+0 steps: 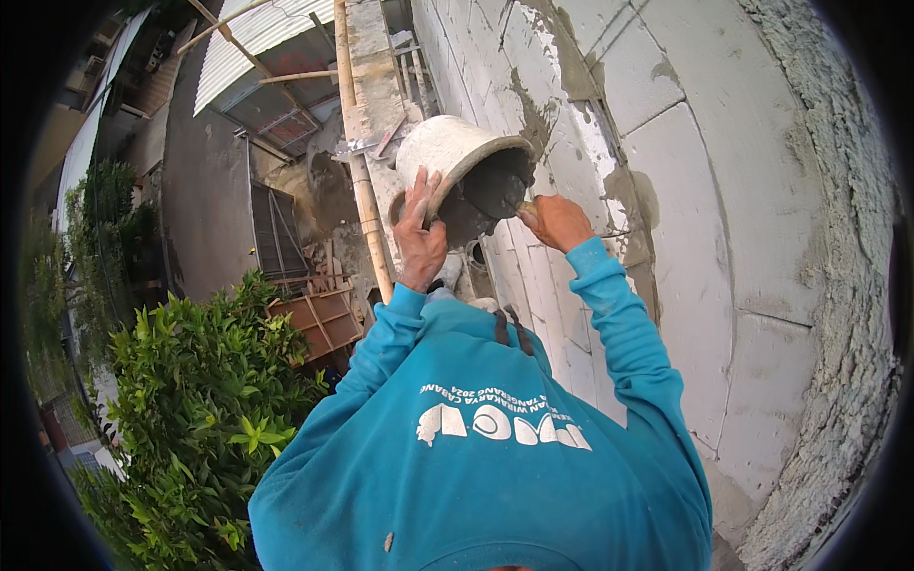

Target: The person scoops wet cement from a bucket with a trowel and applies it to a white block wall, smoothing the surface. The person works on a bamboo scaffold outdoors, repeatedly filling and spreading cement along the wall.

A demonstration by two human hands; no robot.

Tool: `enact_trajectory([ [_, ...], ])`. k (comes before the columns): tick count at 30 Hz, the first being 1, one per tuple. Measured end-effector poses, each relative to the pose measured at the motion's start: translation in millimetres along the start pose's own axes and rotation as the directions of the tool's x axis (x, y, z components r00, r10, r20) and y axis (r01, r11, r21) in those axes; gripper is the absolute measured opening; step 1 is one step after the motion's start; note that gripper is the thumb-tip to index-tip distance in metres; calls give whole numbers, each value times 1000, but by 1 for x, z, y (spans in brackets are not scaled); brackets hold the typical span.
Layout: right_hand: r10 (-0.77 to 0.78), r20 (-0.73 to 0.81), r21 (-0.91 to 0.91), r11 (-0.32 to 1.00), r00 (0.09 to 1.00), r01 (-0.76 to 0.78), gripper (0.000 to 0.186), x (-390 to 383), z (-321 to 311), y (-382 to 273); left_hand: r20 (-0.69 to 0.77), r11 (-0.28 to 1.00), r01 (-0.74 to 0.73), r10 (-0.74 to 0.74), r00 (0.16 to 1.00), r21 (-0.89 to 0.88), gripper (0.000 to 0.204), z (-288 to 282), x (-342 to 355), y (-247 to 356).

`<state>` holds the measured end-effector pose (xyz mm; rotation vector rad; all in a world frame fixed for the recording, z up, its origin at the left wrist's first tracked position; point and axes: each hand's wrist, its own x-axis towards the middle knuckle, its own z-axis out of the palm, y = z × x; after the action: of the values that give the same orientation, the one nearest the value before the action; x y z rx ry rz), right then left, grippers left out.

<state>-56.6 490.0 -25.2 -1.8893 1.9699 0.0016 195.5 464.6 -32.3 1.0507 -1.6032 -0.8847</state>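
A tilted whitish cement-crusted bucket holds grey wet mortar and is high in the middle of the view. My left hand holds it by the near-left rim, fingers against its outer side. My right hand is closed on the handle of a trowel, whose blade is inside the bucket in the mortar, partly lost in shadow.
A pale block wall with mortar patches runs along the right. A bamboo pole and a dirty plank lie along a drop to the left, with a shrub, corrugated roofing and wooden boards below.
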Motion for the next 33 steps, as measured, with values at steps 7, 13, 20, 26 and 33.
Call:
enact_trajectory([
  [7,-139,137,244,964,981,102,51,6,54,2,57,952,248,-241,969,-180,67,-27,-11,-11],
  [13,-140,12,552,826,990,110,45,-9,105,-30,-70,939,266,-287,955,-217,62,-32,-19,-16],
  [20,-56,-76,341,937,996,79,36,-19,87,-39,-217,851,467,-515,829,-240,72,-26,-36,-61],
  [26,-81,-46,277,956,996,91,32,-26,82,-35,-334,827,457,-554,763,-327,56,-27,-46,-63],
  [33,-171,14,246,956,985,163,42,-21,88,-62,-446,772,467,-633,633,-431,55,-48,-80,-108],
])
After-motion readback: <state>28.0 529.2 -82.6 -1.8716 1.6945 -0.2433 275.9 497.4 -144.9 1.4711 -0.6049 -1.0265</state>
